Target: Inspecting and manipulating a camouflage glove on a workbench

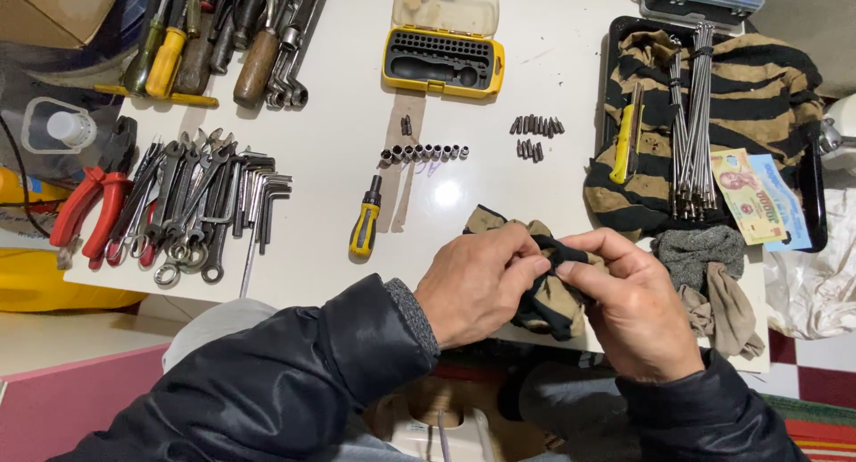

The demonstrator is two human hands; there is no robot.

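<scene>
White tabletop point(339, 239) spreads under me, wrenches point(192, 203) at left, a yellow-handled screwdriver point(365, 218) mid-table. My left hand point(477, 284) and right hand point(633, 315) both pinch the black-and-tan rag point(553, 301) at the near edge, fingers closed. It looks soft, light, limp; whether something's wrapped inside, I can't tell.
</scene>
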